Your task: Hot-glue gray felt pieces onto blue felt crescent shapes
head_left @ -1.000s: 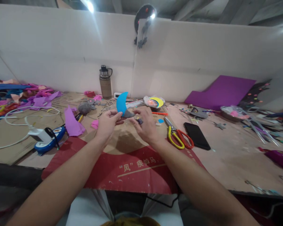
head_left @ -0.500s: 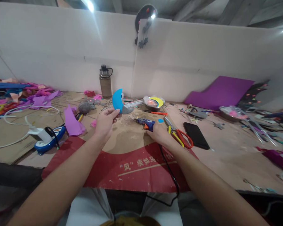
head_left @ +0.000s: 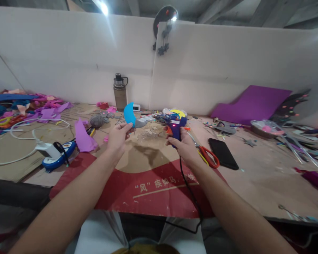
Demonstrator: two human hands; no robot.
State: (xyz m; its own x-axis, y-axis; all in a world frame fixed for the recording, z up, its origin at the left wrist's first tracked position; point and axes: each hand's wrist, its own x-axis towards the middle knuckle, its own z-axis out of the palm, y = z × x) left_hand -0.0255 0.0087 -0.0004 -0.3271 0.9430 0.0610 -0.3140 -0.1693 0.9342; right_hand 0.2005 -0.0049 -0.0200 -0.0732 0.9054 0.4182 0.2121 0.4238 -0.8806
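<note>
Along the far edge of the table (head_left: 257, 173) stand white partition panels (head_left: 214, 63). The table is strewn with craft litter. Across its near middle lies a sheet of tan cardboard (head_left: 143, 160) with a red printed band at the front edge. A purple foam sheet (head_left: 251, 102) leans against the panels at the right, and a heap of pink, purple and blue scraps (head_left: 29, 107) fills the far left corner.

Both forearms reach in over the cardboard. The left hand (head_left: 118, 139) is raised above the table, its fingertips pinched on the lower end of a blue foam crescent (head_left: 128, 113), which has a grey piece (head_left: 142, 122) attached at its base. The right hand (head_left: 184, 148) is closed around the grip of a blue hot glue gun (head_left: 176, 126). The gun is held clear of the table just right of the crescent, its nozzle pointing left toward the crescent and a red light glowing on its body. Its black cord (head_left: 188, 187) runs back along the right forearm and over the table's near edge.

A brown water bottle (head_left: 120, 92) stands upright against the panels behind the crescent. A black phone (head_left: 223, 153) lies flat to the right of the right hand, with red-handled scissors (head_left: 209, 157) between them. A grey ball of yarn (head_left: 96, 120) sits left of the crescent.
</note>
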